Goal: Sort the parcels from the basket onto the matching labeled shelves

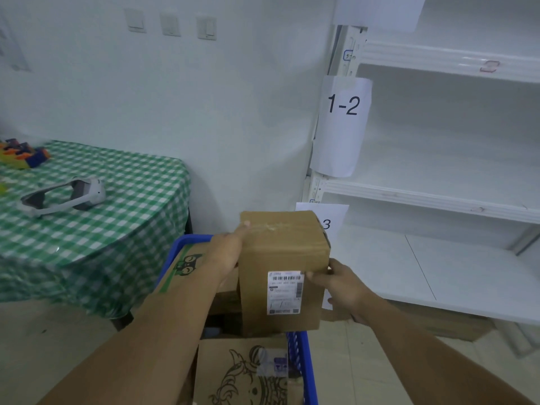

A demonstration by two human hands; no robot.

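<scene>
**Item held:** one cardboard parcel, raised above the blue basket, which lies at six o'clock of it.

**Hands:**
- The left hand lies flat against the parcel's left side, fingers stretched toward the top edge. It presses rather than wraps.
- The right hand grips the right edge, thumb across the front beside the shipping label. Its other fingers are behind the box, out of sight.

**Label:** it faces the camera, but the print is too blurred to read.

**Shelving:** it stands at two o'clock of the parcel.
- A paper sign "1-2" hangs on the upright.
- A lower sign, at one o'clock just behind the parcel, shows only a "3"; the box hides the rest.

**Assessment:** the step in hand appears to be reading the label and matching it to a sign.

**Recommended:**
- Keep the label turned to the eyes.
- Keep pressure on both sides, since the left hand seems to hold by friction alone.
- Confirm the hidden part of the lower sign before committing.
- Lift clear of the basket rim and set the parcel flat on the matching shelf.
</scene>
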